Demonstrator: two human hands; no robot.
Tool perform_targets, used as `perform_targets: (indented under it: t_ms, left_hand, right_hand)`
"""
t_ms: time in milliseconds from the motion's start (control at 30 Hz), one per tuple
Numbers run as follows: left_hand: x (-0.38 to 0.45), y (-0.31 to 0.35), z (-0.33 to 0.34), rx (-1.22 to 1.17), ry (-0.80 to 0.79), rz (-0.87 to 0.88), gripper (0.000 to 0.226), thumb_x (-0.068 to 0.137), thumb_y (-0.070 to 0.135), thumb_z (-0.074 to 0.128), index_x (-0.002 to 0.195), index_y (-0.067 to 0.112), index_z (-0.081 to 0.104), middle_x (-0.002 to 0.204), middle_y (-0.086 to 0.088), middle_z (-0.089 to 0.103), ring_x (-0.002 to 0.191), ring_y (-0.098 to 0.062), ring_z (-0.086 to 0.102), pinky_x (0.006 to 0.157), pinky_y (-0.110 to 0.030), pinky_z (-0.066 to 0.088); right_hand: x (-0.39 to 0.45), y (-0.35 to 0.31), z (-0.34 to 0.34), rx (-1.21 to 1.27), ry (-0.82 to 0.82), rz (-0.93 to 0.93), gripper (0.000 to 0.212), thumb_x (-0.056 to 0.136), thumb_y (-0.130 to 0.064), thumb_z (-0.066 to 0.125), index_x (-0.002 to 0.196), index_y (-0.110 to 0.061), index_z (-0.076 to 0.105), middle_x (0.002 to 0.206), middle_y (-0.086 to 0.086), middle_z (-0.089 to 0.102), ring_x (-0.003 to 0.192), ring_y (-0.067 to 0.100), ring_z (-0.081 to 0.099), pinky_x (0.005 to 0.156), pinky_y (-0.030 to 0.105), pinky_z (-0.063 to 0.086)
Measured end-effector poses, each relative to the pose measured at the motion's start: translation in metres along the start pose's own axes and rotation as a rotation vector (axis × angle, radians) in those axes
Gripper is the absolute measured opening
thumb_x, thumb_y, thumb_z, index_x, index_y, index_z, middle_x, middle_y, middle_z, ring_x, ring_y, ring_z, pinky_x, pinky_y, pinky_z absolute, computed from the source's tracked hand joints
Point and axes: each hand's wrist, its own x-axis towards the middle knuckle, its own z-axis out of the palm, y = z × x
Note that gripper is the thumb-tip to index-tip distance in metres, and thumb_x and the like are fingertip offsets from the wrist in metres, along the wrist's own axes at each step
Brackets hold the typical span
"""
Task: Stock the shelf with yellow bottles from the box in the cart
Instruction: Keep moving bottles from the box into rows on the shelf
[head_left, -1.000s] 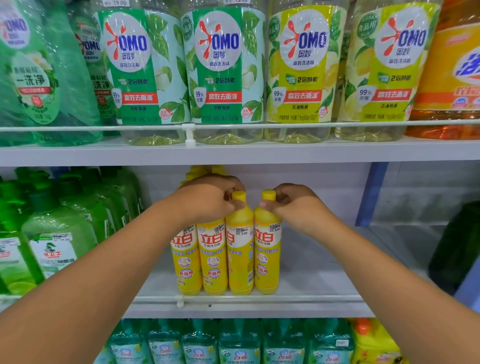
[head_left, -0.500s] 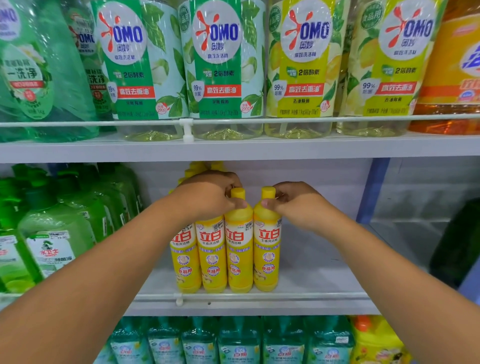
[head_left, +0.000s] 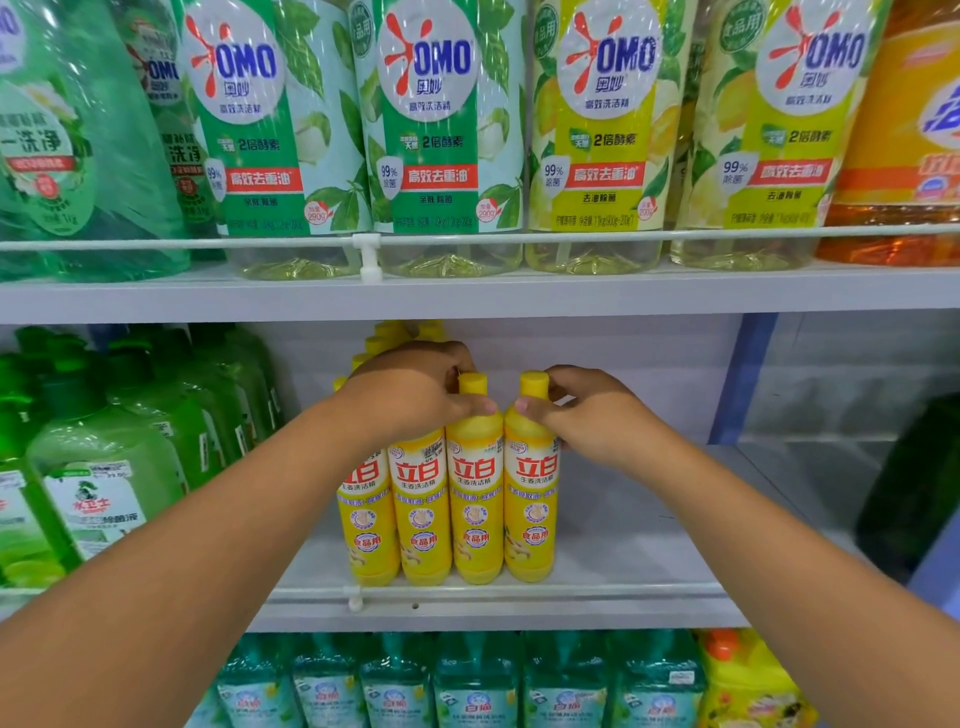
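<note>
Left hand (head_left: 415, 397) curled round neck of third yellow bottle (head_left: 475, 488) in front row, thumb across its shoulder; right hand (head_left: 582, 415) pinching neck of fourth yellow bottle (head_left: 532, 488), rightmost. Both standing upright at near edge of middle shelf (head_left: 623, 551), touching each other and two more yellow bottles to left, further yellow caps behind. Box and cart out of view. Risks, as judgement: tall narrow bottles, packed tight, so a sideways nudge on release could tip one into row and domino it. Bare shelf to right, nothing bracing rightmost bottle. Low front rail (head_left: 519, 592) just near of bases, only a partial stop against a forward topple.
</note>
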Motion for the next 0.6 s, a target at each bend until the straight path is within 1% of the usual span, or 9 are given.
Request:
perform_targets:
  t_ms: [167,267,367,433,500,567,600]
  left_hand:
    - [0.002,0.000,0.002,-0.021,-0.005,0.012,0.046,0.084,0.066,0.060,0.116,0.033,0.058,0.109,0.007,0.061,0.094,-0.015,0.056,0.070,-0.029,0.044]
    - [0.001,-0.001,0.002,-0.036,0.005,0.014,0.047,0.084,0.066,0.061,0.116,0.033,0.059,0.107,0.007,0.062,0.092,-0.014,0.057,0.068,-0.028,0.043]
    - [0.000,-0.001,0.003,-0.040,0.017,0.016,0.046,0.083,0.067,0.061,0.116,0.034,0.059,0.107,0.008,0.063,0.090,-0.012,0.057,0.063,-0.024,0.042]
    - [-0.002,0.001,0.003,-0.039,0.022,0.011,0.047,0.085,0.066,0.059,0.120,0.035,0.057,0.112,0.009,0.064,0.090,-0.012,0.055,0.064,-0.025,0.041]
    - [-0.005,0.003,0.003,-0.024,0.032,-0.002,0.050,0.087,0.065,0.057,0.128,0.038,0.053,0.120,0.011,0.062,0.091,-0.011,0.051,0.070,-0.026,0.040]
    - [-0.009,0.006,0.005,-0.002,0.080,-0.015,0.051,0.087,0.067,0.056,0.131,0.042,0.051,0.122,0.013,0.062,0.091,-0.010,0.050,0.073,-0.024,0.040]
    - [-0.010,0.008,0.006,0.005,0.112,-0.022,0.050,0.087,0.066,0.056,0.131,0.043,0.051,0.121,0.013,0.063,0.090,-0.010,0.052,0.074,-0.024,0.042]
  right_hand:
    - [-0.002,-0.002,0.001,0.023,0.007,0.008,0.028,0.089,-0.046,0.068,0.106,-0.024,0.069,0.101,-0.005,0.070,0.097,0.016,0.067,0.087,0.045,0.059]
    - [-0.004,-0.001,0.003,0.028,0.014,0.009,0.025,0.091,-0.045,0.067,0.104,-0.023,0.067,0.099,-0.008,0.069,0.096,0.015,0.066,0.086,0.039,0.058]
    - [-0.004,0.002,0.007,0.031,0.022,0.010,0.025,0.092,-0.047,0.065,0.103,-0.024,0.065,0.102,-0.006,0.068,0.094,0.013,0.065,0.084,0.036,0.057]
    - [-0.005,0.004,0.008,0.032,0.015,0.012,0.025,0.092,-0.048,0.064,0.102,-0.025,0.065,0.101,-0.006,0.069,0.092,0.013,0.066,0.082,0.035,0.056]
    - [-0.006,0.007,0.010,0.060,0.011,0.010,0.023,0.093,-0.049,0.062,0.098,-0.027,0.064,0.098,-0.006,0.069,0.090,0.013,0.066,0.079,0.035,0.056]
    - [-0.008,0.009,0.011,0.066,0.009,0.002,0.021,0.094,-0.051,0.059,0.097,-0.030,0.062,0.095,-0.006,0.069,0.087,0.012,0.066,0.071,0.028,0.052]
    - [-0.010,0.010,0.011,0.062,-0.003,-0.001,0.022,0.095,-0.052,0.057,0.099,-0.031,0.061,0.096,-0.005,0.069,0.086,0.011,0.065,0.069,0.026,0.050]
